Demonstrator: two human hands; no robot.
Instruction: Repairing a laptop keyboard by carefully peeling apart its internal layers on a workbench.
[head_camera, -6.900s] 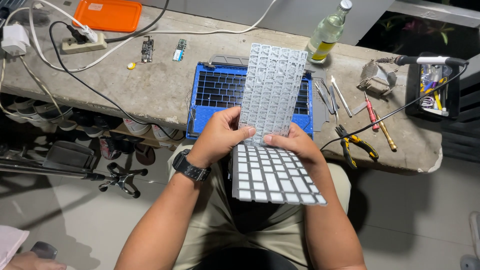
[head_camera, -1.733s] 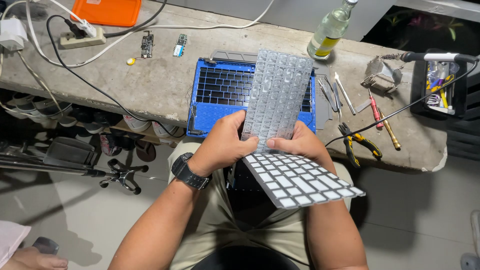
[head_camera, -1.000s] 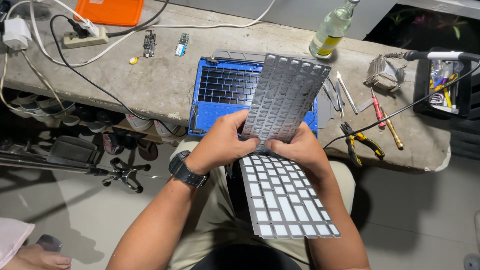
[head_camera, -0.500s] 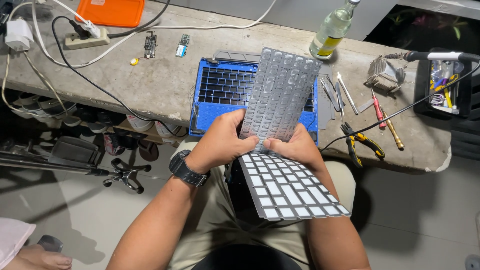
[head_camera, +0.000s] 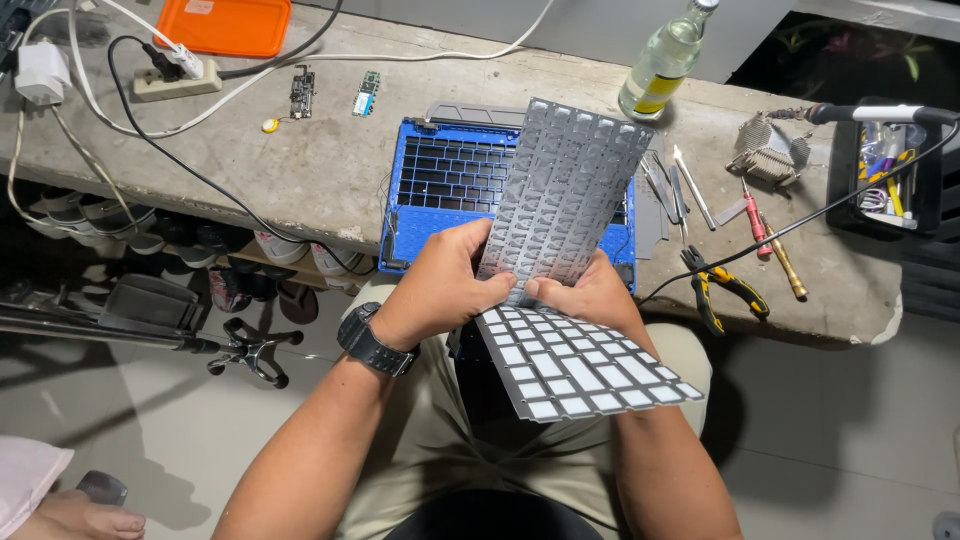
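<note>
Grey perforated sheet (head_camera: 565, 200) w/ rows of key-shaped cutouts is held up over the lap, in front of the blue laptop frame (head_camera: 440, 190) on the concrete bench (head_camera: 320, 170). Its lower part, a white-squared sheet (head_camera: 585, 365), bends out toward the knees at the fold. Left hand (head_camera: 445, 285) fingers closed, gripping the sheets at the fold; black watch (head_camera: 375, 345) on that wrist. Right hand (head_camera: 590, 295) also closed on the fold from the other side, thumbs nearly touching. Further out on the bench: glass bottle (head_camera: 665, 65) behind, yellow-handled pliers (head_camera: 725, 290) & red screwdriver (head_camera: 755, 225) to the right, orange tray (head_camera: 225, 25) & power strip (head_camera: 175, 80) far left.
</note>
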